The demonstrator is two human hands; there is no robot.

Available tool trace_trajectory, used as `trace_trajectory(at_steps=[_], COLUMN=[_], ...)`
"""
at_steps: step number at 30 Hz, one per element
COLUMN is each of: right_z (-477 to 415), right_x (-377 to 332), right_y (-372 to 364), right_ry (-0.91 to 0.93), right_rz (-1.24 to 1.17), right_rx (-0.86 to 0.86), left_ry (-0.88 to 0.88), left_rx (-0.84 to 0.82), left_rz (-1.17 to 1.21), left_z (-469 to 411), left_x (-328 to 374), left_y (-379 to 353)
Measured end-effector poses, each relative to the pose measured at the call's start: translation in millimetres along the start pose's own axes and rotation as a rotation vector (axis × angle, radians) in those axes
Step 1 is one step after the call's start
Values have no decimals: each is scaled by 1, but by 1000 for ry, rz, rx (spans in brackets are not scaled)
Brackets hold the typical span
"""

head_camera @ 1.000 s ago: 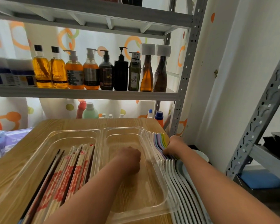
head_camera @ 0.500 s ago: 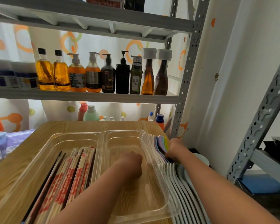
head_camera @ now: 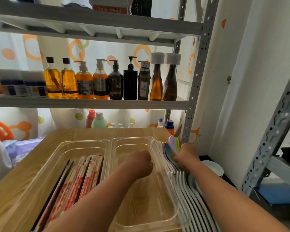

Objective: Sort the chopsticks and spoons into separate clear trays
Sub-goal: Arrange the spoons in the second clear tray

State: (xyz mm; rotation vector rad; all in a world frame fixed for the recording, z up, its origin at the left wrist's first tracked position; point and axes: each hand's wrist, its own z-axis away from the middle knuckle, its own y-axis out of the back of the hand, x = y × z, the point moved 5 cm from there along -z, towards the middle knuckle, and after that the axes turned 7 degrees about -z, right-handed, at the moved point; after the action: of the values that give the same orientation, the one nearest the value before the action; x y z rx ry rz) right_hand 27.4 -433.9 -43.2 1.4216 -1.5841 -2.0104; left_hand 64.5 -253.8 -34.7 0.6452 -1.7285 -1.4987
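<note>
Sitting side by side on the table (head_camera: 23, 181) are two clear trays (head_camera: 110, 148). Chopsticks (head_camera: 77, 181) fill the left tray (head_camera: 57, 148); spoons (head_camera: 189, 195), too packed to count, flank the right tray (head_camera: 132, 139). Left hand (head_camera: 139, 162) is an empty fist inside it; right hand (head_camera: 187, 153) touches the spoons, its grip hidden.

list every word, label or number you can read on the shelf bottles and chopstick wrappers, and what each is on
"三重净味": white label of the green bottle.
"姜" (probably; one large black character): orange pump bottle.
Too small or blurred to read: the tag on the green bottle's neck, the labels of the amber bottles, the dark pump bottles and the white tubs, and the red print on the chopstick wrappers.
</note>
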Motion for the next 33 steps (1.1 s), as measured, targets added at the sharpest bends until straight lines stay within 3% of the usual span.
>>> trace_trajectory(at_steps=[11, 20, 29, 33], right_z=[11, 61, 93, 91], right_x=[-47, -115, -133, -136], right_y=[25, 7, -62, -78], right_ry=[165, 238, 219, 217], right_rz=[-88, -188, 32, 103], right_rx=[76, -120, -326, -291], left_ry=[73, 127, 77, 103], left_rx=[169, 267, 329, 319], left_rz=[39, -155, -87, -133], left_z=[10, 42, 56, 53], left_x=[-32, -80, -85, -85], left_y=[26, 42, 30, 29])
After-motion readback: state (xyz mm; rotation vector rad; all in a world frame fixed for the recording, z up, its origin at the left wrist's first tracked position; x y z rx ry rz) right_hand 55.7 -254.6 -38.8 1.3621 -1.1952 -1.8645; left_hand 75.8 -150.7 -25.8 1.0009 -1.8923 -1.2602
